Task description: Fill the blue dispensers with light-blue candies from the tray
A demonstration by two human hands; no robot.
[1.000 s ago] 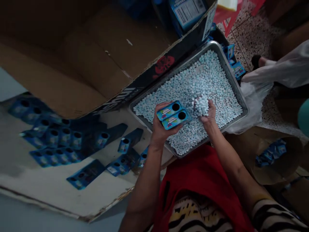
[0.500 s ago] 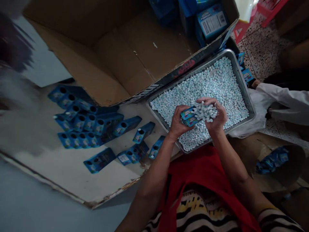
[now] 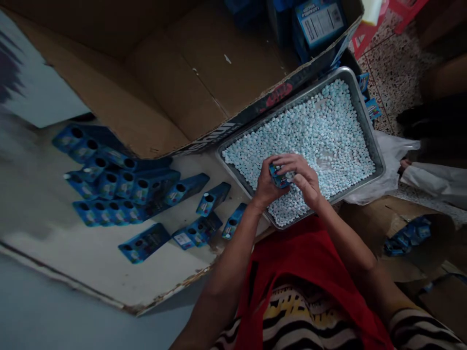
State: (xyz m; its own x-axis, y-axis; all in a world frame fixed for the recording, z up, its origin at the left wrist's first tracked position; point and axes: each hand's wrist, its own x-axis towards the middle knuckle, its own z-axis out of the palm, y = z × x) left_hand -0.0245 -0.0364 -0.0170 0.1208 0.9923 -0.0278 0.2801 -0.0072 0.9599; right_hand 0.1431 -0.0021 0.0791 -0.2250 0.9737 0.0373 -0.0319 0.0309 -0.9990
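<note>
My left hand (image 3: 268,187) grips small blue boxes (image 3: 279,181) above the near-left part of a metal tray (image 3: 379,170). Two boxes showed side by side a moment earlier; fingers now hide much of them. Over their tops curves my right hand (image 3: 304,180), its fingers bent across the boxes. A few small round candies (image 3: 290,176) show between its thumb and fingers; the rest of its grasp is hidden. Pale blue and white candies of the same kind (image 3: 284,126) cover most of the tray.
Several blue boxes with round holes (image 3: 144,243) stand and lie on the worn white table (image 3: 105,272) at left. A large cardboard carton (image 3: 175,82) with blue packages (image 3: 321,26) sits behind the tray. Right are a plastic bag (image 3: 386,165), a carton (image 3: 365,218) and another person's hand (image 3: 404,165).
My right hand has moved left with its handful of candies and now covers the tops of the boxes. Far fewer candies show. My left hand keeps its grip; the view has shifted slightly.
</note>
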